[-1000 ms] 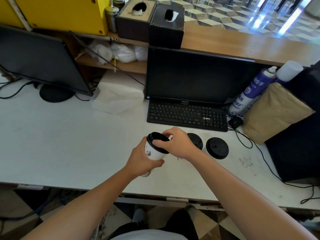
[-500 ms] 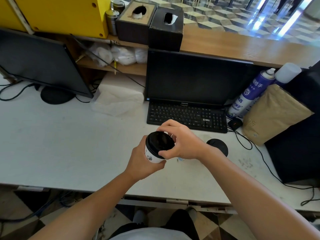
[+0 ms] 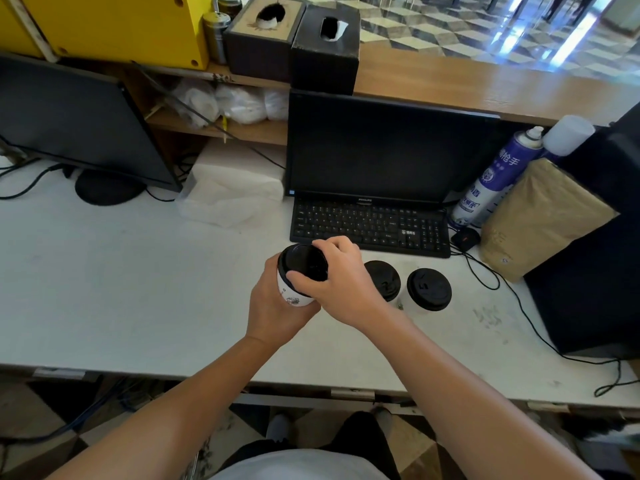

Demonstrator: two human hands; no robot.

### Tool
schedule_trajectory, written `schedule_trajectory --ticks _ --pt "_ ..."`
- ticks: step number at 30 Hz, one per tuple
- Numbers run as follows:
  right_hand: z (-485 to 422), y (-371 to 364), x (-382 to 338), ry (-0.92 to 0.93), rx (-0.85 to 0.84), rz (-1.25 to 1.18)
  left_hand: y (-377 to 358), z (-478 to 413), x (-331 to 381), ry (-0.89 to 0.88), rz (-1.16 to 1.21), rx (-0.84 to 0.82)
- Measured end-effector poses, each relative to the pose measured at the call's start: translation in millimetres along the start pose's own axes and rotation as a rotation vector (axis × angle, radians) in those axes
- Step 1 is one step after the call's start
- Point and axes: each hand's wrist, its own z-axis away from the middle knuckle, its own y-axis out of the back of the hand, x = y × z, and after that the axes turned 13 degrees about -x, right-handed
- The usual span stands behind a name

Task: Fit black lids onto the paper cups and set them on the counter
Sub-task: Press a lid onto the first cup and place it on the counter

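- Our left hand (image 3: 277, 308) grips the paper cup (image 3: 292, 295).
- Our right hand (image 3: 341, 284) clamps its black lid (image 3: 304, 262).
- Two spare lids (image 3: 428, 289) lie on the worktop (image 3: 121, 289) just right of that hand.

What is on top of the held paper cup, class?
A black lid, gripped by the right hand; the left hand holds the paper cup. The lid hides the cup's inside.
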Motion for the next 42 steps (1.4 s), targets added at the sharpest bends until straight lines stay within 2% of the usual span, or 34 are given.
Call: schedule_trajectory --ticks 8,16,20,22,25,27,29,35,42 --pt "1.1 3.4 1.9 0.101 0.0 -0.021 4.9 3.0 2.4 -0.02 0.034 -0.009" --pt "-1.7 19.5 11.0 0.252 -0.16 0.066 10.1 10.2 -3.9 -0.038 0.114 -0.118" --pt "-1.6 24.5 16.3 0.248 -0.246 0.099 8.0 15.4 -6.1 -0.002 0.117 -0.138" --pt "1.0 16.9 14.4 0.213 -0.188 0.114 5.9 17.1 -5.0 0.028 0.124 -0.057" --pt "6.4 -6.0 8.5 0.142 0.038 0.023 4.4 13.1 0.3 0.044 0.12 0.098" --pt "8.8 -19.6 2.0 0.106 0.174 -0.073 3.8 8.6 5.0 0.032 0.061 0.135" --pt "9.3 -26.1 -5.3 0.066 0.232 -0.125 3.5 5.3 5.3 0.017 -0.015 0.139" --pt "0.6 -17.4 -10.6 -0.057 0.131 -0.086 13.3 3.3 -0.9 -0.063 -0.125 0.104" --pt "2.6 -1.9 -11.3 0.037 0.097 -0.024 19.4 5.4 0.7 -0.021 -0.021 0.025"
